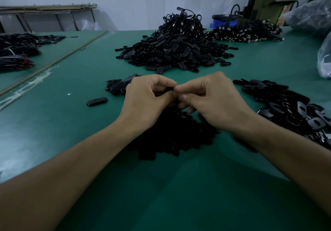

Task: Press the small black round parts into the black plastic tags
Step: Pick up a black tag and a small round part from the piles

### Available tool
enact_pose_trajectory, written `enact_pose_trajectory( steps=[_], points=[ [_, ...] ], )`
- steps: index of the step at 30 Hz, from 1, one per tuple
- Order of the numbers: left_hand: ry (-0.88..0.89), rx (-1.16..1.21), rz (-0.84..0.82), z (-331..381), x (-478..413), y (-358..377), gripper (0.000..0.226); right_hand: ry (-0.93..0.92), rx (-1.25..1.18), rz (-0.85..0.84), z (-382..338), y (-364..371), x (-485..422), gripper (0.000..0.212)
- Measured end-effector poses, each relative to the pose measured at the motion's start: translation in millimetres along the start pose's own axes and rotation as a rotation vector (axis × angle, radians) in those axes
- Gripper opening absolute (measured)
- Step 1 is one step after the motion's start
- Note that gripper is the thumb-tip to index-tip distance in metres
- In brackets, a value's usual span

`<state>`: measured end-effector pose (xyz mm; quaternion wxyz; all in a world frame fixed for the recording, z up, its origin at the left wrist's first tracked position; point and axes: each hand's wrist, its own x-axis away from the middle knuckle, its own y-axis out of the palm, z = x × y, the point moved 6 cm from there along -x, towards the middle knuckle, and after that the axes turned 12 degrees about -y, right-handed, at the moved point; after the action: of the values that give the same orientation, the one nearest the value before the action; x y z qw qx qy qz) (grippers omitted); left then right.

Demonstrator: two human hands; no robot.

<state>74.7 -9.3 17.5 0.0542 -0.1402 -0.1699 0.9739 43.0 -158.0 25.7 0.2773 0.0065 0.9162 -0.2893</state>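
Observation:
My left hand and my right hand meet fingertip to fingertip above the green table. Both pinch one black plastic tag, of which only a sliver shows between the fingers. Whether a small round part is in it is hidden. Under my hands lies a dark heap of small black round parts. A pile of black tags with holes lies to the right. A small group of tags sits just left of my left hand, and one single tag lies apart.
A big mound of black tags with cords on top stands behind my hands. More corded parts lie at back right, dark bundles at far left. Plastic bags sit at the right edge, a machine behind.

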Motion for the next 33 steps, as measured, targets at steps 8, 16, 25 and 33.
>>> enact_pose_trajectory(
  steps=[8, 16, 25, 33],
  points=[
    [-0.051, 0.09, -0.062, -0.5, -2.9, 1.9, 0.022, -0.08, 0.136, 0.108, -2.5, -9.9, 0.6, 0.018],
    [-0.094, 0.158, -0.128, -3.2, -4.0, 3.2, 0.019, 0.03, -0.078, 0.051, 13.1, -11.2, -3.2, 0.01],
    [-0.136, 0.197, -0.153, -4.3, -3.1, 4.1, 0.017, 0.007, -0.051, 0.03, 15.1, -11.9, -4.8, 0.006],
    [-0.147, 0.235, -0.153, -2.5, -3.5, 3.6, 0.015, 0.001, 0.003, 0.052, 15.7, -11.4, -9.0, 0.008]
  ],
)
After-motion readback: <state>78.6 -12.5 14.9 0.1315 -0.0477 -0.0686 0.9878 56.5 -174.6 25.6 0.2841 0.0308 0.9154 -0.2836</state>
